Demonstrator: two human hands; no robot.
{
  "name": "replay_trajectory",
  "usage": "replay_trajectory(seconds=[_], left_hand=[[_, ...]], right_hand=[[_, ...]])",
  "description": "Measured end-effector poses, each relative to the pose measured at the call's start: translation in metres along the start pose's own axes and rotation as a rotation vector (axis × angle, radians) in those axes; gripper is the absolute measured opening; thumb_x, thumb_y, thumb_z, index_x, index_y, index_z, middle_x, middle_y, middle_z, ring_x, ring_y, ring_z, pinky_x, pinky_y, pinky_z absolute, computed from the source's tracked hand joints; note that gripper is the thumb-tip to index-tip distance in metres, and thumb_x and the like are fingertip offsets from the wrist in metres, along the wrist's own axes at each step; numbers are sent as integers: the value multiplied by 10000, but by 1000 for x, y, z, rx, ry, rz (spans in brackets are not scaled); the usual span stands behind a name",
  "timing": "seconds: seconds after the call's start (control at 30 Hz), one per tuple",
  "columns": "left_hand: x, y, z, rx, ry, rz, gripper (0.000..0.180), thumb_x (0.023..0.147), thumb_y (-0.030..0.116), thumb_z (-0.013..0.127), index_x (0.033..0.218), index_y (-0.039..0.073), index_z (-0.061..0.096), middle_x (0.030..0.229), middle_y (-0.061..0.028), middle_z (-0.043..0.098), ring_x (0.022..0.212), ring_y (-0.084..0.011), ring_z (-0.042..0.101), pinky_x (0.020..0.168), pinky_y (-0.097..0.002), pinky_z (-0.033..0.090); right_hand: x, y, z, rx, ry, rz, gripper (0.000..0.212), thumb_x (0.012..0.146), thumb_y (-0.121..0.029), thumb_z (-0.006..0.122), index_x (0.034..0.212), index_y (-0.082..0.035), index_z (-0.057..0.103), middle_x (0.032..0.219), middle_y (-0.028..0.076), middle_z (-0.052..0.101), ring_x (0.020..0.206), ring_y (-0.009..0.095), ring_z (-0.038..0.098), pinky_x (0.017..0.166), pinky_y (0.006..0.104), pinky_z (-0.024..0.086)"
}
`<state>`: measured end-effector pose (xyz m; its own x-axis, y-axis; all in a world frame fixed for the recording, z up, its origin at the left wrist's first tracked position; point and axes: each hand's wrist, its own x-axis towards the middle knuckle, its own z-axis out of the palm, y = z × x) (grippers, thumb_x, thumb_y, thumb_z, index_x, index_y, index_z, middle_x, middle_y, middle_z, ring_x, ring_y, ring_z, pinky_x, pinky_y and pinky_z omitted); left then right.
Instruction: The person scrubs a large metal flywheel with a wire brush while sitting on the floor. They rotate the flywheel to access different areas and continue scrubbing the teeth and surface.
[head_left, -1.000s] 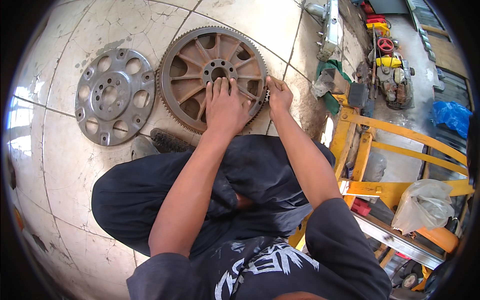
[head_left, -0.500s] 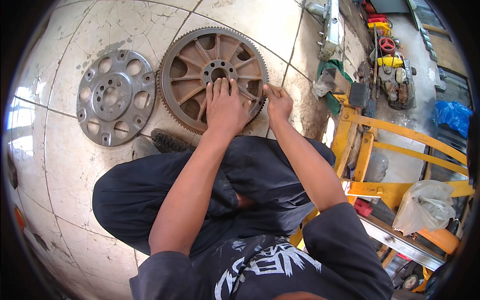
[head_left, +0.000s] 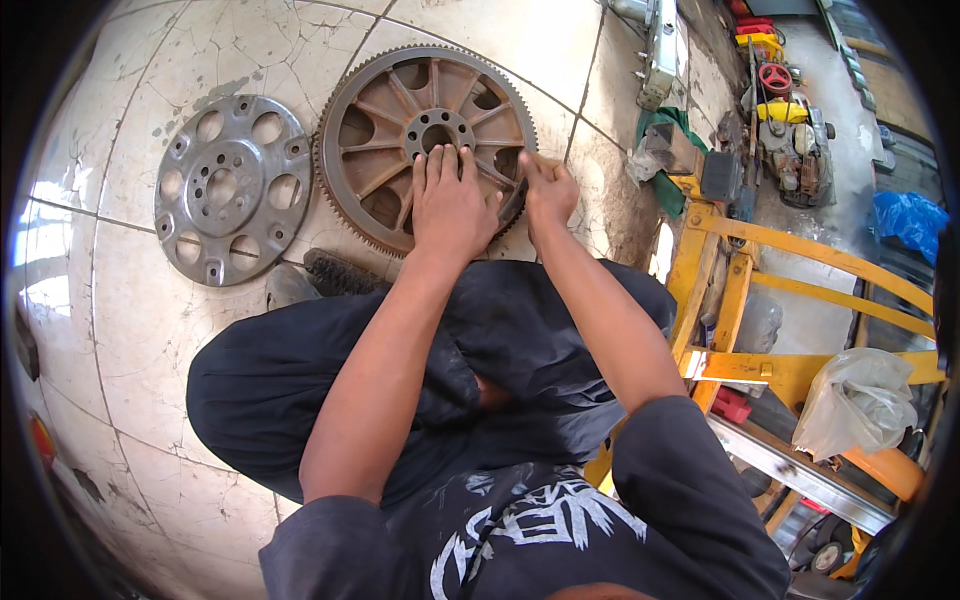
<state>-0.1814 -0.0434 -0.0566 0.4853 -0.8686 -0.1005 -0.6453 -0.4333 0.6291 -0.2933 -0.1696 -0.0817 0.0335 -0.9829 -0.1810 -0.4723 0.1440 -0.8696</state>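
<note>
A rusty brown spoked flywheel [head_left: 385, 178] with a toothed outer ring lies flat on the floor before me. My left hand [head_left: 448, 205] rests on its near side with fingers stretched out, their tips at the bolt-holed hub. At the wheel's right rim is my right hand [head_left: 550, 192], closed, with thumb and fingers bent together against the edge. Whatever may be between those fingers is hidden. To the left lies a thinner grey metal disc [head_left: 262, 190] with large round holes and smaller bolt holes, apart from both hands.
A dark-bristled brush [head_left: 340, 275] lies near my folded leg, below the flywheel. Yellow metal framing [head_left: 820, 250] stands close on my right, with a clear plastic bag [head_left: 855, 400] hanging there. Farther right sit greasy machine parts [head_left: 795, 165] and a blue bag [head_left: 908, 225]. Cracked tiles cover the floor.
My right hand has shifted slightly left and away from me along the flywheel's rim. The left hand stays on the wheel near the hub. The whole view has moved a little.
</note>
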Motion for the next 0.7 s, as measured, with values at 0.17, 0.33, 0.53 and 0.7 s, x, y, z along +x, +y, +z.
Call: replay_trajectory(seconds=[0.17, 0.33, 0.53, 0.7], left_hand=[[6, 1, -2, -1, -10, 1, 793, 1006, 453, 619, 1578, -60, 421, 1625, -278, 422, 1565, -389, 327, 1314, -514, 179], [2, 0, -1, -4, 0, 2, 804, 1002, 462, 621, 1577, -62, 421, 1628, -279, 418, 1568, -387, 322, 1315, -515, 173], [5, 7, -5, 44, -50, -33, 805, 999, 471, 620, 1578, -53, 426, 1631, -280, 415, 1571, -390, 315, 1316, -517, 170], [3, 1, -2, 28, -31, 2, 807, 999, 469, 621, 1584, -50, 420, 1632, -279, 413, 1571, -396, 313, 1318, -518, 172]], right_hand=[[-1, 7, -7, -25, -18, -12, 216, 931, -92, 838, 1084, 31, 750, 1046, 90, 787, 954, 130, 704, 899, 274, 543], [-9, 24, -16, -30, -1, 26, 214, 940, -91, 828, 1094, 32, 743, 1051, 92, 786, 921, 131, 691, 875, 278, 535], [1, 11, -11, -17, 42, -16, 226, 954, -123, 821, 1097, 31, 739, 1082, 109, 787, 960, 141, 698, 907, 286, 528], [1, 5, -17, -154, 0, -12, 231, 951, -136, 826, 1094, 25, 743, 1075, 112, 789, 974, 142, 701, 929, 296, 524]])
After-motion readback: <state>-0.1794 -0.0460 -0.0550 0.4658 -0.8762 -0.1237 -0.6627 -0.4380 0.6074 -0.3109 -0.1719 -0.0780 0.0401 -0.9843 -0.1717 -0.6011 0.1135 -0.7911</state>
